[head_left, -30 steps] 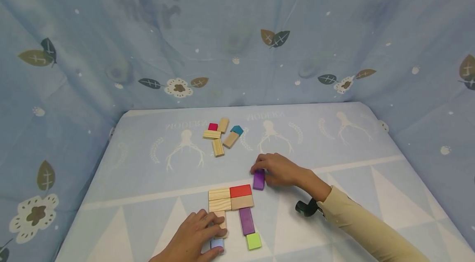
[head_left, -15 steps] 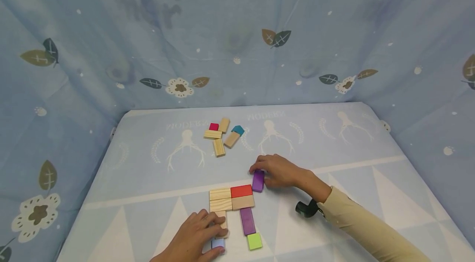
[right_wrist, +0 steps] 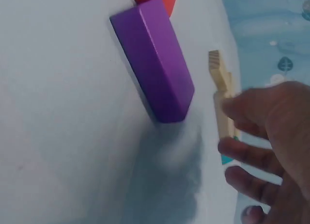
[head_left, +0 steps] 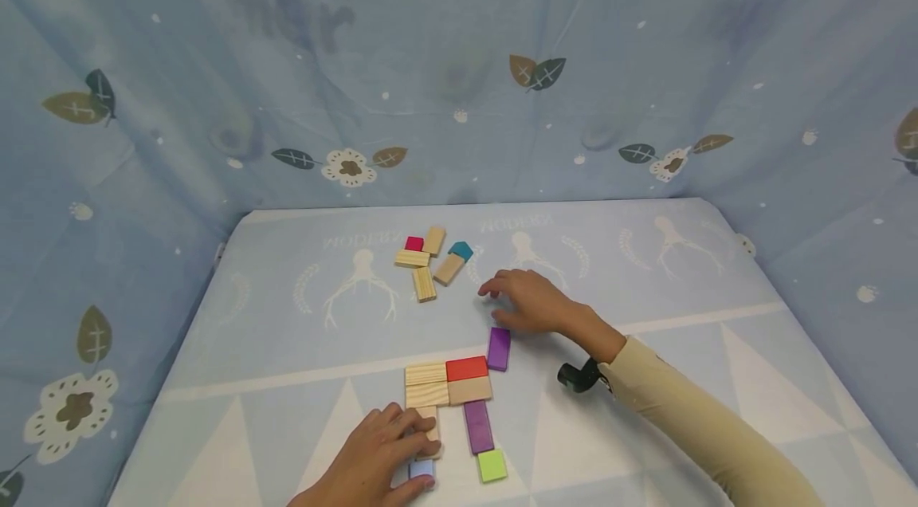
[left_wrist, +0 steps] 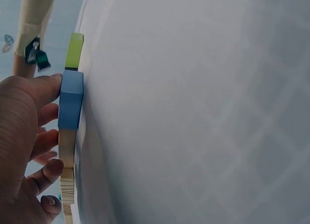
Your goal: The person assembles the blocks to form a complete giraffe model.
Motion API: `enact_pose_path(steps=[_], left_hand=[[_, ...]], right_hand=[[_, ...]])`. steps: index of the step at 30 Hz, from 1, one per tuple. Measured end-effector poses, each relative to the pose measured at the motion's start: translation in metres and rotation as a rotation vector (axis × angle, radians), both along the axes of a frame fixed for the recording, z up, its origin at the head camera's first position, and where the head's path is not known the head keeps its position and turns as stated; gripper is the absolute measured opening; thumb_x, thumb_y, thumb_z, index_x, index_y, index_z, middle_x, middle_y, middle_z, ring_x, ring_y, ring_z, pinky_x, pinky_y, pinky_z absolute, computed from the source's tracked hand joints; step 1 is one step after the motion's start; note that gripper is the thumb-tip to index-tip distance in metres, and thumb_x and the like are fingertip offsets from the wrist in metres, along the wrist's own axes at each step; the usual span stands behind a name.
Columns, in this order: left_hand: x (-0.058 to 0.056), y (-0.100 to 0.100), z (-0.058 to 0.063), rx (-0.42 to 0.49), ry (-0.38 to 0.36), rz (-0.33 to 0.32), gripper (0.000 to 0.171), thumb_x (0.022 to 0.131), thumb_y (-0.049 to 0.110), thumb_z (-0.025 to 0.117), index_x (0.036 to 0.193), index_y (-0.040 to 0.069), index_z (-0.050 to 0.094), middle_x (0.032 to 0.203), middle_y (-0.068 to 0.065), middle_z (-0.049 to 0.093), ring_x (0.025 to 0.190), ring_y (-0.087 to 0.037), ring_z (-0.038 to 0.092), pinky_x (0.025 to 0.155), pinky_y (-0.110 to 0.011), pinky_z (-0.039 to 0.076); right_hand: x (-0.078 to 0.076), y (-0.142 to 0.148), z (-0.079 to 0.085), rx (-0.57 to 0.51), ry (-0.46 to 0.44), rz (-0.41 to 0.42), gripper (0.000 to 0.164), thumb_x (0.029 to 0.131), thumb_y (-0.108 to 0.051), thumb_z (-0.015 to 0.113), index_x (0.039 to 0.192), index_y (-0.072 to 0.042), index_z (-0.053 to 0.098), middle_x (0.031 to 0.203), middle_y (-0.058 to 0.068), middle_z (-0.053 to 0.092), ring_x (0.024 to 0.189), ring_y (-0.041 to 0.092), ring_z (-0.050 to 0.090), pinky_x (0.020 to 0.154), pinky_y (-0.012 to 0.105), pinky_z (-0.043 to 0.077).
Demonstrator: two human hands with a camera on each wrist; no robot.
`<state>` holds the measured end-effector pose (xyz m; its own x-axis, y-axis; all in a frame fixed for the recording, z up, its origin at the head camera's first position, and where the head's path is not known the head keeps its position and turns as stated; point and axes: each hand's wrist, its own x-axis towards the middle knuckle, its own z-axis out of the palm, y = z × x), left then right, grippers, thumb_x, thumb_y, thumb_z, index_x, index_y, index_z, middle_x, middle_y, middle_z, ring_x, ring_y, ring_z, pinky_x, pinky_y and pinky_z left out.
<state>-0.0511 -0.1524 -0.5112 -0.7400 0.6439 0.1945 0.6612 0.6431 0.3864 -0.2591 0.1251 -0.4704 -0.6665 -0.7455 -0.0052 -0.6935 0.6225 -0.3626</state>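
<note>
My left hand (head_left: 383, 451) rests on the blocks nearest me, over a plain wooden block (head_left: 429, 414) and a light blue block (head_left: 421, 469). In the left wrist view its thumb touches the blue block (left_wrist: 71, 100), with the other fingers loosely bent beside the wooden ones. My right hand (head_left: 531, 301) hovers with nothing in it, past a purple block (head_left: 498, 349) that lies at the corner of a red block (head_left: 466, 368). Two natural wood blocks (head_left: 426, 384) and a tan block (head_left: 469, 390) adjoin the red one. Below them lie another purple block (head_left: 478, 427) and a lime green block (head_left: 492, 465).
Farther back sits a loose group: a crimson block (head_left: 413, 243), several wooden blocks (head_left: 424, 284) and a teal pointed block (head_left: 461, 250). A patterned cloth covers the table (head_left: 272, 379), and a blue curtain (head_left: 459, 76) encloses its far side and flanks.
My right hand has let go of the upper purple block and moved away from me, toward the far group. That block has shifted slightly nearer the red one. My left hand stays put.
</note>
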Motion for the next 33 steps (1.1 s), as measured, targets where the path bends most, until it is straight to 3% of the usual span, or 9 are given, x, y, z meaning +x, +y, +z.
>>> enact_pose_path(steps=[5,12,17,22,25,29,33], left_hand=[[-0.001,-0.001,0.000,0.009,-0.007,-0.002,0.028,0.091,0.051,0.065,0.107,0.029,0.069,0.118,0.011,0.058,0.099,-0.008,0.048,0.073,-0.025,0.040],[-0.001,-0.002,0.000,0.006,-0.061,-0.003,0.029,0.092,0.052,0.063,0.109,0.030,0.069,0.120,0.011,0.058,0.100,-0.008,0.049,0.074,-0.026,0.040],[-0.001,-0.003,0.001,-0.006,-0.069,0.000,0.028,0.092,0.052,0.063,0.109,0.030,0.069,0.120,0.012,0.058,0.100,-0.008,0.048,0.074,-0.026,0.041],[-0.001,-0.003,0.001,-0.008,-0.080,-0.006,0.028,0.093,0.052,0.062,0.109,0.031,0.069,0.120,0.012,0.057,0.099,-0.007,0.048,0.073,-0.025,0.041],[-0.001,-0.002,0.000,0.005,-0.056,-0.012,0.027,0.092,0.052,0.063,0.108,0.030,0.069,0.119,0.012,0.057,0.099,-0.007,0.048,0.073,-0.024,0.040],[-0.002,-0.002,-0.001,0.029,-0.018,-0.013,0.026,0.091,0.050,0.066,0.106,0.030,0.069,0.119,0.012,0.057,0.099,-0.007,0.049,0.072,-0.024,0.039],[-0.002,-0.002,0.000,0.027,-0.045,-0.013,0.027,0.092,0.050,0.064,0.107,0.029,0.070,0.119,0.011,0.057,0.099,-0.008,0.048,0.072,-0.025,0.040]], right_hand=[[-0.020,-0.029,-0.004,0.021,0.105,-0.131,0.042,0.090,-0.038,0.071,0.122,-0.011,0.067,0.100,0.001,0.068,0.089,0.016,0.062,0.077,0.036,0.049],[-0.037,-0.072,-0.005,0.127,0.121,-0.304,0.052,0.082,-0.057,0.072,0.108,-0.011,0.071,0.078,-0.003,0.058,0.070,0.015,0.052,0.058,0.030,0.040],[-0.040,-0.087,-0.005,0.166,0.099,-0.377,0.060,0.076,-0.059,0.076,0.110,-0.010,0.072,0.072,-0.002,0.051,0.067,0.016,0.049,0.055,0.030,0.035],[-0.041,-0.083,0.000,0.193,0.047,-0.374,0.044,0.077,-0.052,0.079,0.091,-0.011,0.070,0.077,-0.001,0.055,0.069,0.016,0.052,0.058,0.031,0.042],[-0.042,-0.073,0.006,0.213,-0.021,-0.366,0.041,0.078,-0.042,0.081,0.100,-0.010,0.070,0.086,0.000,0.060,0.076,0.017,0.055,0.064,0.035,0.046],[-0.046,-0.058,0.014,0.255,-0.122,-0.349,0.058,0.078,-0.028,0.082,0.128,-0.008,0.062,0.108,0.004,0.065,0.091,0.019,0.057,0.075,0.040,0.049],[-0.050,-0.048,0.018,0.274,-0.207,-0.358,0.070,0.078,-0.030,0.082,0.139,-0.010,0.054,0.121,0.007,0.062,0.097,0.021,0.056,0.080,0.043,0.049]])
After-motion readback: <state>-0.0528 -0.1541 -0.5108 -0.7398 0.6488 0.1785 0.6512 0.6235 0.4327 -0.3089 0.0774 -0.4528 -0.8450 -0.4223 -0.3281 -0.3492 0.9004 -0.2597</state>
